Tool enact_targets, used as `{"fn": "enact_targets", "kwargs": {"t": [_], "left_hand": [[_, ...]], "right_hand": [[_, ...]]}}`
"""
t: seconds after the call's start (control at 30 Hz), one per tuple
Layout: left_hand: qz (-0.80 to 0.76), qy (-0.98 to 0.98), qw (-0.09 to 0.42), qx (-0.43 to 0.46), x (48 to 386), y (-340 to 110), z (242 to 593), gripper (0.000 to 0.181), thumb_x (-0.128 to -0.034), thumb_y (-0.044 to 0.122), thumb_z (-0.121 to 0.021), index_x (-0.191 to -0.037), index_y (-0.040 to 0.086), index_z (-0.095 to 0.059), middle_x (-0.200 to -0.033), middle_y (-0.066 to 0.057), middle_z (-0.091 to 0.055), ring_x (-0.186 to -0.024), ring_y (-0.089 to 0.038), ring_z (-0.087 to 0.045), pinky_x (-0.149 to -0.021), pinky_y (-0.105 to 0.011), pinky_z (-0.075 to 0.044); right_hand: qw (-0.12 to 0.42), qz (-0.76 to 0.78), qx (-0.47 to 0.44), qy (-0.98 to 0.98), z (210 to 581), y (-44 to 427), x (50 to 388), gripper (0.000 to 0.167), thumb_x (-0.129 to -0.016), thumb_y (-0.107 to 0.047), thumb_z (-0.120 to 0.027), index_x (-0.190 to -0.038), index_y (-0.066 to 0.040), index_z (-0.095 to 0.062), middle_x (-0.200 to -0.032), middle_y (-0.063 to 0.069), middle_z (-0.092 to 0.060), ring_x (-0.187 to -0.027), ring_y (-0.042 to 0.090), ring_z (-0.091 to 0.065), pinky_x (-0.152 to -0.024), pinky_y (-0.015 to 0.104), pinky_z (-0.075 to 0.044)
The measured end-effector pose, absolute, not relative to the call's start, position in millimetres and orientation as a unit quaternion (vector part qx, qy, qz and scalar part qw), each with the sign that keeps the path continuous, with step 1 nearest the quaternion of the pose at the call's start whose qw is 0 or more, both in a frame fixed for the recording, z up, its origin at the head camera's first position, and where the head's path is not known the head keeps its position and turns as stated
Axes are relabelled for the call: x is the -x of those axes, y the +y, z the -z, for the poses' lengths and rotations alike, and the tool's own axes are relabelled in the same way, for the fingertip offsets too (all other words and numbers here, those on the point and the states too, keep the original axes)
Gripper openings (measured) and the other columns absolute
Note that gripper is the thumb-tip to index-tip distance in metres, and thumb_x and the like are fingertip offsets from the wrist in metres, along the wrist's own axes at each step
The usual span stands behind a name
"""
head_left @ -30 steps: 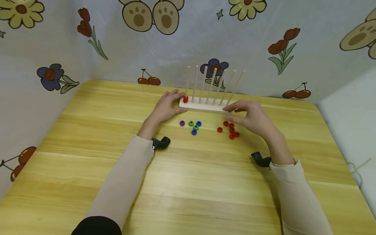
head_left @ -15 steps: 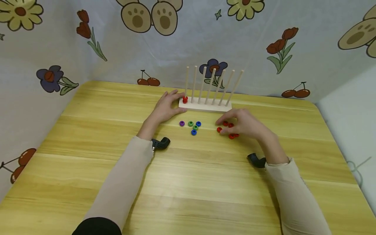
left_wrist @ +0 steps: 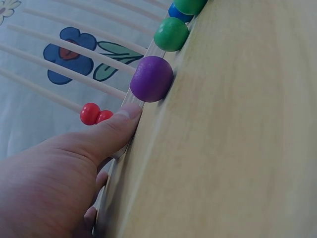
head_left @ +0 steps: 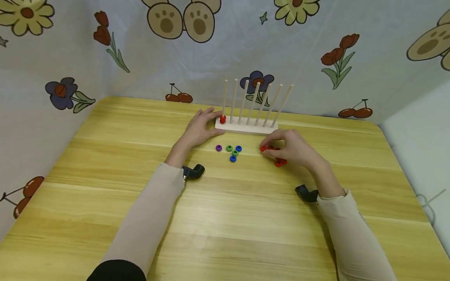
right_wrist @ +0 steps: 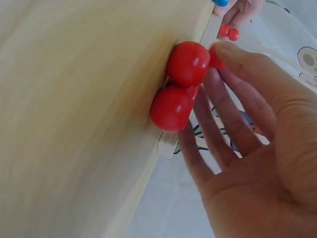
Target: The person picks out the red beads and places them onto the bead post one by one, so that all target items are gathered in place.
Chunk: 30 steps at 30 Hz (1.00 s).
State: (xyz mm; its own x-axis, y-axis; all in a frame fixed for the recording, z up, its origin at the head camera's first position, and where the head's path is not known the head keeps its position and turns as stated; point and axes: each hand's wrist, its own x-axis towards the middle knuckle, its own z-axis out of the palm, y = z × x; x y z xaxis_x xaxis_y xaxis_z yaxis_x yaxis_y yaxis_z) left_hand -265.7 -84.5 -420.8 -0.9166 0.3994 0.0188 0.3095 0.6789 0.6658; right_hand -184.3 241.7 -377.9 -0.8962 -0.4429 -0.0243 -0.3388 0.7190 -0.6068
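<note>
A pale wooden base [head_left: 246, 128] carries a row of upright pegs, two red beads [head_left: 222, 120] stacked on its leftmost one. The left hand [head_left: 199, 128] grips that end, thumb along the front side; in the left wrist view the thumb [left_wrist: 106, 131] presses the base beside a purple bead [left_wrist: 152, 79]. Over the loose red beads [head_left: 280, 162] at the right, the right hand [head_left: 291, 148] pinches one red bead [head_left: 263, 149] between thumb and finger. The right wrist view shows this pinched bead [right_wrist: 215, 57] partly behind the thumb, with other red beads [right_wrist: 172, 109] nearer the camera.
Between the hands, in front of the base, lie a purple bead [head_left: 218, 148], two green beads [head_left: 229, 148] and two blue beads [head_left: 233, 159]. A patterned cloth [head_left: 211, 66] hangs behind the wooden table [head_left: 232, 218]. Each wrist wears a black device [head_left: 193, 171].
The right hand has come down from the base's right end to the red beads and taken one between thumb and finger. The left hand has stayed on the base.
</note>
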Motion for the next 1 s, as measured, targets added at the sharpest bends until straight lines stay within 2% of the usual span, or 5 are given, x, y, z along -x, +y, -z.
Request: {"fn": "enact_targets", "kwargs": {"t": [0.17,0.43,0.73,0.87,1.0], "left_hand": [[-0.348,0.914,0.063,-0.198,266.2,-85.7,420.2,0.072,-0.0959,0.042,-0.078,-0.159,0.021,-0.049,-0.174,-0.011,-0.029,-0.164,-0.03,-0.016,-0.136,-0.044,-0.002],[-0.345,0.916,0.061,-0.196,266.8,-88.1,419.7,0.072,-0.096,0.043,-0.078,-0.159,0.021,-0.049,-0.174,-0.011,-0.029,-0.164,-0.03,-0.016,-0.136,-0.043,-0.003],[-0.353,0.913,0.06,-0.193,263.4,-86.6,418.7,0.073,-0.0955,0.041,-0.079,-0.159,0.02,-0.05,-0.173,-0.013,-0.03,-0.164,-0.031,-0.017,-0.136,-0.044,-0.002],[-0.356,0.912,0.06,-0.195,262.5,-84.5,418.8,0.072,-0.0956,0.041,-0.078,-0.159,0.02,-0.05,-0.172,-0.013,-0.031,-0.164,-0.029,-0.018,-0.136,-0.044,-0.002],[-0.353,0.913,0.06,-0.195,264.0,-83.7,419.2,0.073,-0.0953,0.042,-0.079,-0.159,0.021,-0.05,-0.173,-0.012,-0.031,-0.164,-0.029,-0.017,-0.136,-0.044,-0.002]], "right_hand": [[0.063,0.321,0.198,0.924,373.8,239.2,184.0,0.017,-0.094,-0.018,-0.081,-0.11,-0.019,-0.081,-0.114,0.002,-0.079,-0.118,0.026,-0.07,-0.108,0.055,-0.054],[0.001,0.351,0.213,0.912,358.8,228.6,187.7,0.016,-0.094,-0.014,-0.08,-0.11,-0.015,-0.081,-0.106,0.002,-0.08,-0.098,0.021,-0.076,-0.091,0.051,-0.063],[-0.029,0.366,0.203,0.908,340.5,213.8,193.4,0.018,-0.098,-0.016,-0.077,-0.115,-0.013,-0.081,-0.114,0.003,-0.079,-0.1,0.018,-0.075,-0.088,0.043,-0.066],[-0.068,0.371,0.194,0.906,328.0,205.2,196.8,0.021,-0.1,-0.021,-0.075,-0.116,-0.01,-0.08,-0.115,0.005,-0.079,-0.099,0.019,-0.074,-0.087,0.042,-0.066],[-0.129,0.376,0.193,0.897,312.6,193.6,201.7,0.023,-0.1,-0.024,-0.075,-0.117,-0.01,-0.08,-0.107,0.005,-0.08,-0.095,0.017,-0.074,-0.086,0.031,-0.065]]}}
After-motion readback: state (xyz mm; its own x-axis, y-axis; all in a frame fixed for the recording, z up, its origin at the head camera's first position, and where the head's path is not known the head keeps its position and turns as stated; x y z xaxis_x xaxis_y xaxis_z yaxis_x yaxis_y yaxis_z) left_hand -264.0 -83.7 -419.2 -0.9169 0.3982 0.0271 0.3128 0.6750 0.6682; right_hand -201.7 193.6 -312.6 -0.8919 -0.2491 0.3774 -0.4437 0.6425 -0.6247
